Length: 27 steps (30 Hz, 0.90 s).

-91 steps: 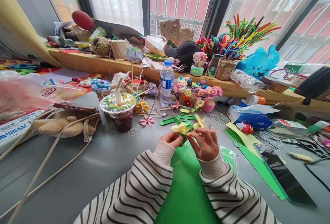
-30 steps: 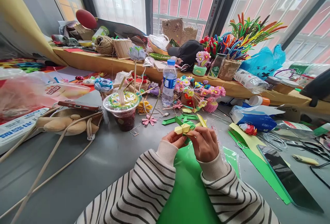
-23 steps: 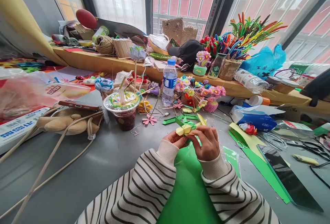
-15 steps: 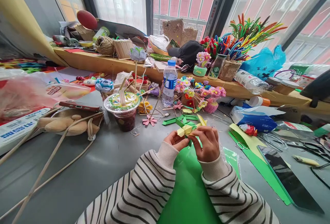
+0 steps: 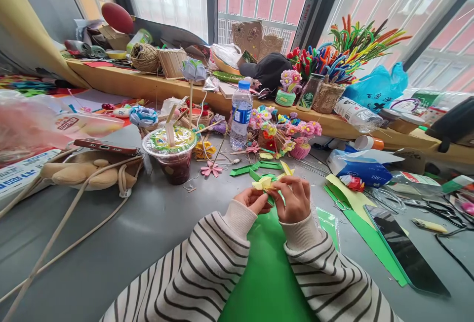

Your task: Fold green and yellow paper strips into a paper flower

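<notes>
You're pinching that little yellow paper flower point(image 5: 265, 182) between both hands — left hand point(image 5: 253, 200) and right hand point(image 5: 294, 199) gripping it just above the green sheet point(image 5: 270, 267). It's featherlight and crushable, so I'd be holding it by the base, not the petals.

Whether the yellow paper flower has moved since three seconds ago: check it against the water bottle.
No. The yellow paper flower sits as far below-right of the water bottle as before; only the camera shifted.
</notes>
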Available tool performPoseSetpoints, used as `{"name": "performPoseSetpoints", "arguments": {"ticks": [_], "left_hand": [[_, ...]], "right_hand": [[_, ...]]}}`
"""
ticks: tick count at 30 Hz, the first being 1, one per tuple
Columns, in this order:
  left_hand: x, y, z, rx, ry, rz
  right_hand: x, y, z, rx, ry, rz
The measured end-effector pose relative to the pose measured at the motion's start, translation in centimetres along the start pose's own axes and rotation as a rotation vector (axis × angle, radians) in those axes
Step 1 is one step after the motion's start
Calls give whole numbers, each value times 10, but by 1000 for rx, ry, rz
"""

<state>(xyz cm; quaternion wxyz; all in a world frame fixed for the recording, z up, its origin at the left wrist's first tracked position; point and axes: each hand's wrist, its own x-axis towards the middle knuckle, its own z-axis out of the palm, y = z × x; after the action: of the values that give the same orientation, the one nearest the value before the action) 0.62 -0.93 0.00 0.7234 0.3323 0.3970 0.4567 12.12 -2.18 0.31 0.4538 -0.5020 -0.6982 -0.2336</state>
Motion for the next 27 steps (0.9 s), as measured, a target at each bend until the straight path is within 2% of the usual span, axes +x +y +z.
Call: {"name": "performPoseSetpoints", "arguments": {"ticks": [2, 4, 8, 11, 20, 27], "left_hand": [[2, 1, -1, -37, -20, -79], [2, 2, -3, -67, -32, -98], [-1, 3, -4, -43, -50, -26], [-2, 1, -3, -17, -43, 16], [-2, 0, -3, 39, -55, 39], [-2, -1, -5, 81, -94, 59]], "right_hand": [[0, -1, 0, 13, 2, -13], [0, -1, 0, 38, -1, -13], [-1, 3, 2, 102, -10, 33], [-3, 7, 5, 170, -27, 122], [0, 7, 4, 329, -43, 387], [-1, 7, 4, 370, -27, 426]]}}
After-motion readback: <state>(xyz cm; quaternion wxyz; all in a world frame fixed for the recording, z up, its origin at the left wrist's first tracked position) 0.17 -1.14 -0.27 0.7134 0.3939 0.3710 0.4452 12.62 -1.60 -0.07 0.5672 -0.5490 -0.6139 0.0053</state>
